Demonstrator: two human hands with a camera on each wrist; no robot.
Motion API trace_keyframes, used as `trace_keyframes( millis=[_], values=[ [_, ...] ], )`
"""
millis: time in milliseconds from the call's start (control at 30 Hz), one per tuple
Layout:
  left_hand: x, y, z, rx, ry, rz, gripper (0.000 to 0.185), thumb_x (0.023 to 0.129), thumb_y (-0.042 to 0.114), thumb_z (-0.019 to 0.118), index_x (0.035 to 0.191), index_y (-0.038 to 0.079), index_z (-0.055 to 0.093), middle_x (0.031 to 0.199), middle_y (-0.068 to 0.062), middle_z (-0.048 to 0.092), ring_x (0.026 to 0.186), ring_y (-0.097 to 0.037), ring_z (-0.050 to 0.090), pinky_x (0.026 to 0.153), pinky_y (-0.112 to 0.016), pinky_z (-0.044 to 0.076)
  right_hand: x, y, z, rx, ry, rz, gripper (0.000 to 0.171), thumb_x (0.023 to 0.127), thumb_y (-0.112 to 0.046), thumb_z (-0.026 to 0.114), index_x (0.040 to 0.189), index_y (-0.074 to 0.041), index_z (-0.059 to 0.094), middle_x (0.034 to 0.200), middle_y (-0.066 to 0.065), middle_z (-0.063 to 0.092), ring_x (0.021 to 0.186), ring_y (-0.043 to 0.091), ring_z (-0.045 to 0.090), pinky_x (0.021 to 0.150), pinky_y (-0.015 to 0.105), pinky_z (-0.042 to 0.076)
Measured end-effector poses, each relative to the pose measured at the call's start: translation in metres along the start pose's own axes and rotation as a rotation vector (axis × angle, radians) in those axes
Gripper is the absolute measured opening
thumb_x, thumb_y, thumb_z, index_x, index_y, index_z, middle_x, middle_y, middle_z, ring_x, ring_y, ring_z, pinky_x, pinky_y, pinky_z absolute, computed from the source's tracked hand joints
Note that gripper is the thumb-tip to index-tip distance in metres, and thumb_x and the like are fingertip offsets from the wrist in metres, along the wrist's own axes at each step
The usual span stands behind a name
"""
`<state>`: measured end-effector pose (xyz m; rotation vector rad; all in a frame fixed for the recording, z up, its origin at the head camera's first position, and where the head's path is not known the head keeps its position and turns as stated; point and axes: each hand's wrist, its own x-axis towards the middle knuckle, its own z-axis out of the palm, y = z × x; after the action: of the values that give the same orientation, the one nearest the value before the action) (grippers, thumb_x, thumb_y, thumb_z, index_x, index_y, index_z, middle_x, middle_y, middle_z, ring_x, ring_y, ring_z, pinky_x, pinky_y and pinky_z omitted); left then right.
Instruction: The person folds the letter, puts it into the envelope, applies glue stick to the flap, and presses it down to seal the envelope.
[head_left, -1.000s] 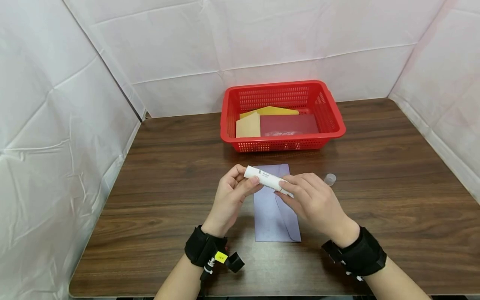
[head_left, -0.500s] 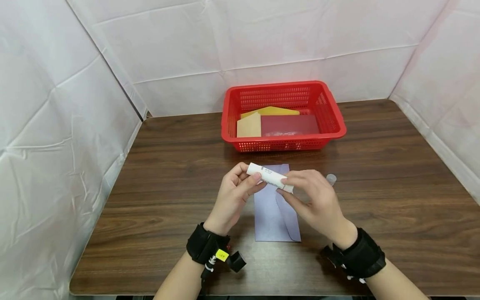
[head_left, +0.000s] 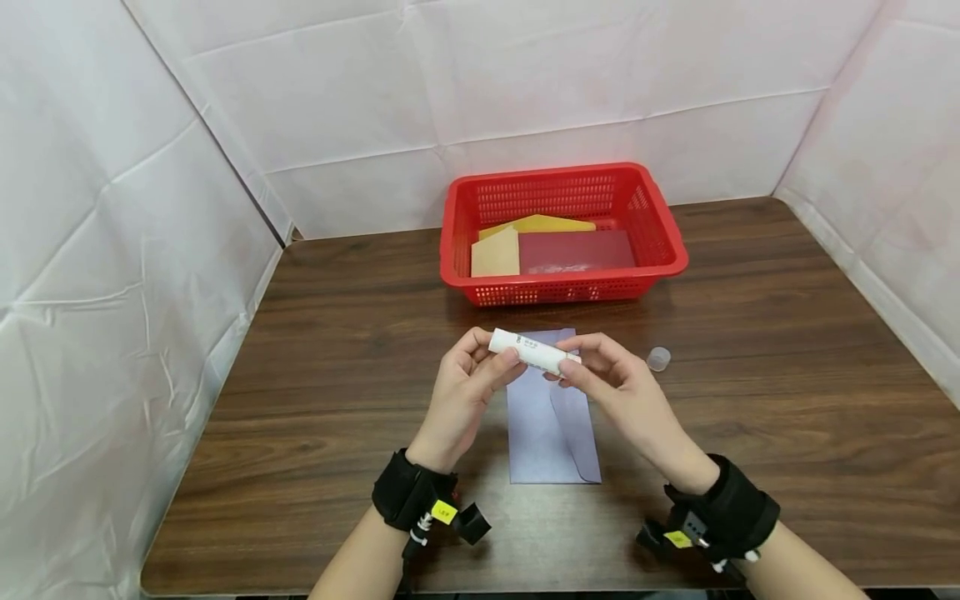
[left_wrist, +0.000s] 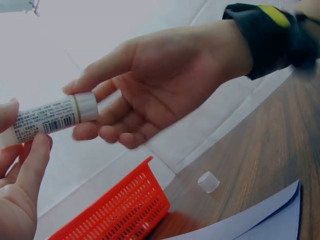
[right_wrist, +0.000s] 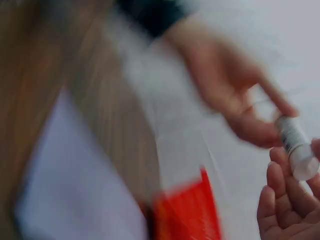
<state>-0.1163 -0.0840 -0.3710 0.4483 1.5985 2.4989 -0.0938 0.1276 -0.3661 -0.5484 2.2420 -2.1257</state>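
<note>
Head view, centre of the frame: the left hand is pinching the far end of a white glue stick between thumb and fingertips, while the right hand is holding the near end, thumb and forefinger curled round its pale collar. The stick is lying nearly level, in the air, just above the upper edge of a lilac envelope that is resting flat on the table with its flap open toward the lower right. A small clear cap is standing on the table to the right of the hands, apart from both. In the upper centre a red basket is holding yellow, tan and dark red envelopes.

Left wrist view: the glue stick is showing its printed label and silver-grey collar, with the right hand gripping that end.

Right wrist view: heavily blurred; only the stick's end and fingertips are readable.

Risk, as a judgement: with the cap off, the exposed tip could be smearing glue on fingers or on the envelope face if the stick dips, and the light two-point hold could let it slip.
</note>
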Motion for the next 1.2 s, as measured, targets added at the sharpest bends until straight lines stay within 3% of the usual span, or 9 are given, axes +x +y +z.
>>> trace_keyframes(
  millis=[300, 433, 533, 600, 767, 867, 1033, 1133, 1200],
  values=[
    [0.002, -0.001, 0.002, -0.019, 0.004, -0.016, 0.008, 0.098, 0.001, 0.057, 0.103, 0.007, 0.056, 0.104, -0.005, 0.064, 0.101, -0.014, 0.065, 0.096, -0.034, 0.053, 0.007, 0.009, 0.003, -0.846, 0.26, -0.955, 0.025, 0.1, -0.026, 0.066, 0.103, -0.003, 0.073, 0.098, 0.012, 0.073, 0.079, 0.026, 0.064, 0.069, 0.034, 0.051],
    [0.002, -0.001, 0.003, -0.022, -0.001, -0.019, 0.007, 0.098, 0.002, 0.058, 0.102, 0.008, 0.056, 0.103, -0.005, 0.064, 0.1, -0.014, 0.065, 0.095, -0.034, 0.053, 0.012, 0.008, 0.004, -0.967, 0.341, -1.162, 0.016, 0.1, -0.016, 0.065, 0.1, -0.003, 0.073, 0.098, 0.017, 0.073, 0.071, 0.03, 0.061, 0.06, 0.038, 0.049],
    [0.003, 0.0, 0.004, -0.022, -0.005, -0.018, 0.007, 0.097, 0.003, 0.059, 0.102, 0.008, 0.056, 0.104, -0.006, 0.064, 0.102, -0.015, 0.065, 0.096, -0.034, 0.053, 0.01, 0.01, 0.003, -0.877, 0.303, -1.071, 0.019, 0.1, -0.02, 0.066, 0.101, -0.002, 0.072, 0.101, 0.016, 0.073, 0.077, 0.03, 0.062, 0.066, 0.036, 0.05],
    [0.003, 0.0, 0.004, -0.027, -0.005, -0.016, 0.008, 0.097, 0.003, 0.059, 0.102, 0.008, 0.056, 0.104, -0.006, 0.064, 0.102, -0.015, 0.065, 0.096, -0.034, 0.053, 0.007, 0.011, 0.001, -0.725, 0.234, -0.89, 0.024, 0.098, -0.024, 0.07, 0.107, -0.003, 0.071, 0.103, 0.011, 0.072, 0.083, 0.026, 0.064, 0.073, 0.031, 0.051],
    [0.001, 0.001, 0.005, -0.049, -0.015, -0.002, 0.009, 0.097, 0.001, 0.057, 0.101, 0.01, 0.056, 0.102, -0.004, 0.064, 0.101, -0.013, 0.064, 0.095, -0.032, 0.053, -0.002, 0.01, -0.003, -0.032, 0.0, -0.234, 0.024, 0.101, -0.011, 0.063, 0.124, -0.01, 0.063, 0.106, 0.002, 0.07, 0.093, 0.014, 0.067, 0.081, 0.024, 0.053],
    [0.002, 0.002, 0.006, -0.054, -0.028, 0.005, 0.009, 0.097, 0.002, 0.056, 0.101, 0.01, 0.055, 0.102, -0.003, 0.064, 0.101, -0.013, 0.064, 0.095, -0.032, 0.053, -0.002, 0.008, -0.005, 0.314, -0.066, -0.018, 0.024, 0.107, -0.006, 0.047, 0.125, -0.012, 0.061, 0.108, 0.004, 0.068, 0.094, 0.014, 0.068, 0.085, 0.027, 0.055],
    [0.003, 0.002, 0.009, -0.059, -0.021, 0.004, 0.01, 0.097, 0.001, 0.056, 0.102, 0.009, 0.055, 0.104, -0.004, 0.064, 0.102, -0.013, 0.064, 0.095, -0.032, 0.053, -0.002, 0.004, -0.005, 0.477, -0.046, 0.056, 0.024, 0.108, -0.007, 0.045, 0.121, -0.011, 0.065, 0.108, 0.004, 0.066, 0.092, 0.013, 0.067, 0.085, 0.025, 0.055],
    [0.003, 0.002, 0.009, -0.068, -0.006, -0.001, 0.01, 0.097, 0.0, 0.056, 0.101, 0.009, 0.056, 0.103, -0.004, 0.064, 0.101, -0.013, 0.064, 0.095, -0.032, 0.054, -0.004, 0.003, -0.002, 0.324, 0.03, -0.035, 0.021, 0.103, -0.002, 0.054, 0.119, -0.008, 0.067, 0.104, 0.005, 0.07, 0.09, 0.014, 0.069, 0.083, 0.025, 0.055],
    [0.003, 0.002, 0.009, -0.077, -0.003, -0.003, 0.009, 0.098, 0.0, 0.056, 0.1, 0.009, 0.057, 0.102, -0.004, 0.064, 0.1, -0.013, 0.064, 0.094, -0.032, 0.054, -0.005, 0.005, -0.001, 0.078, 0.065, -0.219, 0.018, 0.1, -0.005, 0.062, 0.117, -0.005, 0.069, 0.101, 0.005, 0.072, 0.089, 0.016, 0.069, 0.081, 0.024, 0.055]
  ],
)
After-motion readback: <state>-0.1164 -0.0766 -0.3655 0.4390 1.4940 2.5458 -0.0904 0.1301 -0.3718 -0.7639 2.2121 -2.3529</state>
